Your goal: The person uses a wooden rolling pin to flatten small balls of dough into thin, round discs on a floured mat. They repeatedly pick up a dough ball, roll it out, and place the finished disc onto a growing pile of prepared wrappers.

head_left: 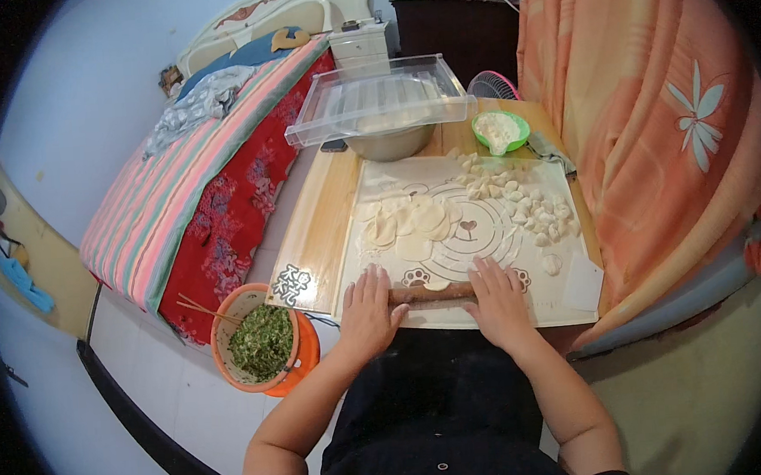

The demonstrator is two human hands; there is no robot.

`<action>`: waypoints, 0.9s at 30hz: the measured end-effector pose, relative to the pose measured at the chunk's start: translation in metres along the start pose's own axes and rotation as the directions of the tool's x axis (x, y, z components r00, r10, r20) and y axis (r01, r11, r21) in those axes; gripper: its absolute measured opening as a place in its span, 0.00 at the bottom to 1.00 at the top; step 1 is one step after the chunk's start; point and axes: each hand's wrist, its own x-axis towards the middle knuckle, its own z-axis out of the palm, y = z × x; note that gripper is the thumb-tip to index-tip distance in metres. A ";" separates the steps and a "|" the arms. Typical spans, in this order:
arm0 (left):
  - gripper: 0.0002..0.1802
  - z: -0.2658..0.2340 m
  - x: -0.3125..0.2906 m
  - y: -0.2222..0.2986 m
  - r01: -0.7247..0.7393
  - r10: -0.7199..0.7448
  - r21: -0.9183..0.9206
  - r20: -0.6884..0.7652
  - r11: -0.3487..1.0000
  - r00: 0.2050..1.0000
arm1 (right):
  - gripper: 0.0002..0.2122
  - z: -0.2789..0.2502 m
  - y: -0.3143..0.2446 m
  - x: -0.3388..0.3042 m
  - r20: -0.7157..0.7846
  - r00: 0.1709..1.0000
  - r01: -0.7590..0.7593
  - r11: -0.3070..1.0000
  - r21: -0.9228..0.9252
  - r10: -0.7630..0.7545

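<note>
A brown wooden rolling pin (pixel 431 294) lies crosswise near the front edge of a white dough mat (pixel 376 315). My left hand (pixel 368 311) rests flat over its left end, fingers stretched forward. Over the right end lies my right hand (pixel 497 298), also flat with straight fingers. A small piece of dough (pixel 437 285) shows at the pin's far side, partly hidden by it. Beyond my left hand, rolled dough wrappers (pixel 414 246) lie overlapping. Several small dough pieces (pixel 541 216) are scattered on the mat's right side, and one flattened piece (pixel 551 265) lies nearer my right hand.
A clear plastic lid or tray (pixel 374 109) sits atop a large basin (pixel 390 146) at the back. Beside it stands a green bowl of flour (pixel 501 130). Left of the table, a bucket of chopped greens (pixel 264 340) holds chopsticks (pixel 205 309). An orange curtain (pixel 635 164) borders the right.
</note>
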 end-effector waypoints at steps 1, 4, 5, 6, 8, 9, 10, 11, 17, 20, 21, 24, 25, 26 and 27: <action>0.34 -0.002 0.002 0.002 -0.023 0.026 -0.082 0.044 0.996 0.999 | 0.24 0.005 0.003 -0.009 -0.091 0.996 0.009 1.000 0.029 -0.006; 0.23 -0.008 0.029 -0.004 -0.057 0.149 -0.346 0.246 0.936 0.958 | 0.22 -0.005 0.002 -0.011 -0.096 0.995 0.002 0.979 0.203 0.018; 0.22 -0.005 0.043 0.000 0.013 0.143 -0.448 0.314 0.894 0.939 | 0.21 -0.004 0.000 -0.012 -0.205 0.979 0.058 0.981 0.185 -0.019; 0.21 -0.003 0.055 0.004 0.090 0.146 -0.538 0.380 0.838 0.914 | 0.21 -0.004 -0.002 -0.011 -0.208 0.978 0.069 0.980 0.189 -0.029; 0.19 -0.002 0.072 0.010 0.024 0.188 -0.440 0.433 0.898 0.882 | 0.21 -0.005 -0.005 -0.012 -0.206 0.978 0.079 0.977 0.196 -0.038; 0.19 -0.002 0.077 0.012 -0.011 0.205 -0.389 0.460 0.921 0.864 | 0.21 -0.005 -0.006 -0.014 -0.206 0.978 0.073 0.978 0.197 -0.031; 0.18 -0.005 0.084 0.017 0.056 0.192 -0.419 0.528 0.906 0.827 | 0.21 -0.005 -0.006 -0.015 -0.206 0.978 0.063 0.979 0.196 -0.022; 0.18 -0.010 0.089 0.023 0.126 0.183 -0.441 0.592 0.888 0.785 | 0.21 -0.006 -0.006 -0.016 -0.207 0.978 0.054 0.979 0.196 -0.013; 0.18 -0.022 0.076 0.023 -0.042 0.415 -0.604 0.495 0.796 0.764 | 0.18 -0.007 -0.005 -0.012 -0.161 0.985 -0.007 0.954 0.299 0.058; 0.17 -0.016 0.070 0.024 -0.026 0.352 -0.592 0.443 0.806 0.825 | 0.17 -0.007 -0.005 -0.015 -0.211 0.977 0.018 0.964 0.267 0.040; 0.17 -0.016 0.071 0.026 0.016 0.311 -0.590 0.448 0.807 0.838 | 0.17 -0.010 -0.006 -0.015 -0.224 0.974 0.029 0.966 0.258 0.031; 0.15 -0.021 0.079 0.036 0.033 0.197 -0.470 0.432 0.882 0.880 | 0.17 -0.023 -0.008 -0.023 -0.236 0.972 0.048 0.970 0.236 0.009; 0.14 -0.017 0.080 0.038 0.058 0.168 -0.509 0.386 0.859 0.907 | 0.17 -0.029 -0.010 -0.027 -0.236 0.972 0.055 0.971 0.231 0.001; 0.14 -0.010 0.081 0.038 0.079 0.135 -0.547 0.341 0.833 0.930 | 0.17 -0.033 -0.012 -0.031 -0.235 0.972 0.061 0.972 0.226 -0.006; 0.14 -0.008 0.082 0.038 0.098 0.099 -0.585 0.295 0.805 0.950 | 0.17 -0.035 -0.013 -0.034 -0.229 0.974 0.060 0.971 0.233 -0.006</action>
